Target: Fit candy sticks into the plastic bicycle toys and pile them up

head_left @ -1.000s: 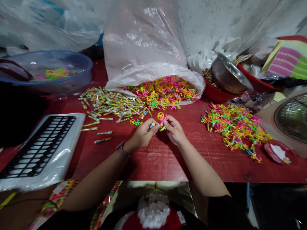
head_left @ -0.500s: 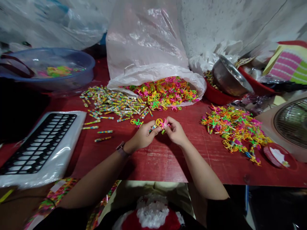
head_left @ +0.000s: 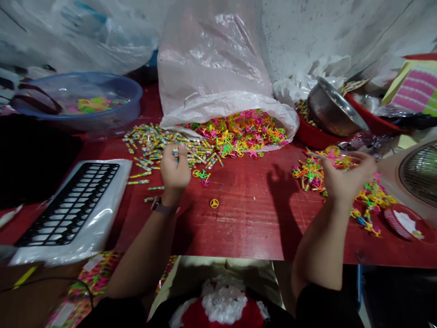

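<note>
My left hand (head_left: 175, 171) is at the near edge of a pile of slim, clear-wrapped tubes with coloured contents (head_left: 153, 141). Its fingers are curled, and what they hold is hidden. My right hand (head_left: 348, 175) is over the right-hand heap of bright plastic toy pieces (head_left: 307, 175), thumb and fingers apart. A toy with a yellow wheel (head_left: 332, 150) and pink parts shows just past those fingertips; contact is unclear. Between the hands, a loose yellow wheel (head_left: 214, 203) lies on the red table (head_left: 239, 228). A green toy bicycle piece (head_left: 204, 175) lies farther back.
A white sack (head_left: 225, 102) spills toy pieces at the back. A blue basin (head_left: 82, 114) and a bagged black rack (head_left: 75, 200) stand left. Right are a steel bowl (head_left: 334, 109), a fan (head_left: 419, 177) and a small red dish (head_left: 406, 223).
My hands have parted from the middle, where they held toy pieces together. The left went to the tubes, the right to the right-hand heap. A yellow wheel now shows on the table.
</note>
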The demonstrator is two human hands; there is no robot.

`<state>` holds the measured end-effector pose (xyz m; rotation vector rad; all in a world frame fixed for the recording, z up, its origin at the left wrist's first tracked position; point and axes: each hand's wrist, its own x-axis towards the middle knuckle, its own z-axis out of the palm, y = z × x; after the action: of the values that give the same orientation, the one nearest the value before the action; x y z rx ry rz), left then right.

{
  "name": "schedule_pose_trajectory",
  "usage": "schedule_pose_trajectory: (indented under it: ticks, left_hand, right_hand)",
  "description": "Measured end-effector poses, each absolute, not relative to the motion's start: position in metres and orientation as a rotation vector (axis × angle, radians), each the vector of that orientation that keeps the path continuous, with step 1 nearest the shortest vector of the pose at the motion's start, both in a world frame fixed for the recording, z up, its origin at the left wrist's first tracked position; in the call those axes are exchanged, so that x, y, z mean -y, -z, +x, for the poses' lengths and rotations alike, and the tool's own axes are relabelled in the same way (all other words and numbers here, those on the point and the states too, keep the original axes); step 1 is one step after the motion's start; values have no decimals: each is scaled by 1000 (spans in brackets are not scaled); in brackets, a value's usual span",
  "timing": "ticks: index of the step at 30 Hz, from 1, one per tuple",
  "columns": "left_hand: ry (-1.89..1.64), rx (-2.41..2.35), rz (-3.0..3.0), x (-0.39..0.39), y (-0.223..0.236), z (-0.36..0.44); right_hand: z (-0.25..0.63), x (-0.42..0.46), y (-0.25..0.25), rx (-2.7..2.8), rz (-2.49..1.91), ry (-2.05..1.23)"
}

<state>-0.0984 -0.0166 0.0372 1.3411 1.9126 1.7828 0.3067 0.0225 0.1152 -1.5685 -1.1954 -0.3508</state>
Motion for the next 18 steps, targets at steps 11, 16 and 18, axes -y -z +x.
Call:
schedule_pose_trajectory:
  ticks: [11,16,18]
  left_hand:
    - [-1626,-1774,1582,11,-19,-98]
    - [-1423,-1725,1753,9,-23,-97]
    - [-1377,-1709,1775,10,-24,-94]
  right_hand:
    - [45,-14,-8,2430,-1346,-311]
    - [33,-25,7,2446,-1307,-576]
    - [48,-32,2,2361,-1344,-763]
